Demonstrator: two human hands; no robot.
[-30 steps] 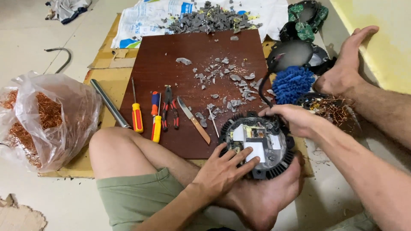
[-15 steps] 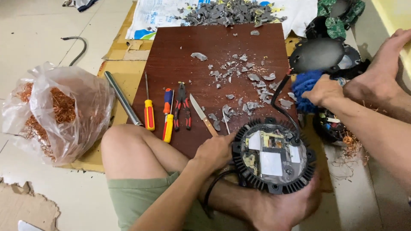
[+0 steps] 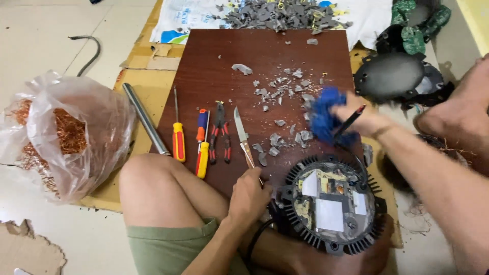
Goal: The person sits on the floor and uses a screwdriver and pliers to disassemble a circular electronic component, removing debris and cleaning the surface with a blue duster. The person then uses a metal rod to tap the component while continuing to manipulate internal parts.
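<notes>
Left hand [image 3: 248, 196] closes on the knife [image 3: 242, 136] beside the opened round lamp housing [image 3: 331, 203]; right hand [image 3: 359, 119] grips blue wire bundle [image 3: 325, 119]. Stripping looks partly done.

A single head-worn camera looks steeply down from the seated person's own eye height, facing forward over a bent knee [image 3: 153, 188] onto a dark wooden board [image 3: 254, 66] on the floor. It sits close: forearms enter from the lower and right edges. No second view shares the scene.
</notes>
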